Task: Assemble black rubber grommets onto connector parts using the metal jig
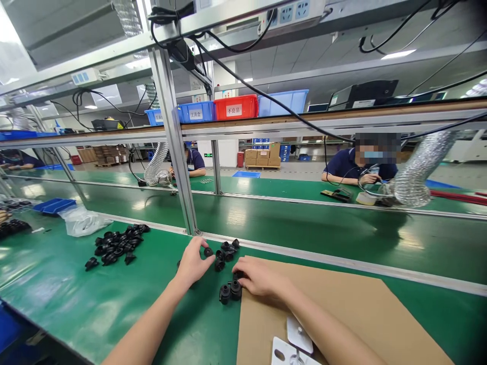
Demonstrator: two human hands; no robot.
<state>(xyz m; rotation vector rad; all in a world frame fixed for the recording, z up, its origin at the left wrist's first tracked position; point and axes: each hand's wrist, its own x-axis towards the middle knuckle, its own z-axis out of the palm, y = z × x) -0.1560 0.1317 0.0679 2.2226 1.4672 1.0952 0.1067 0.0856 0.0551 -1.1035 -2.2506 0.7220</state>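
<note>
At the bench centre, my left hand [193,262] pinches a small round black plastic part [208,252] between thumb and fingertips. My right hand [259,276] curls its fingers on another black plastic part, mostly hidden beneath them, at the left edge of a brown cardboard sheet [342,294]. Two upright black parts with short necks [230,291] stand right beside my right fingertips. Between and beyond the hands sits a small cluster of similar black parts [225,251]. One more dark piece shows partly behind my left hand.
A larger pile of black parts [117,244] lies to the left, near a clear plastic bag [83,220] and a blue tray [54,206]. White plates [291,352] rest on the cardboard. A metal post [173,142] rises behind the hands. Co-workers sit across the green line.
</note>
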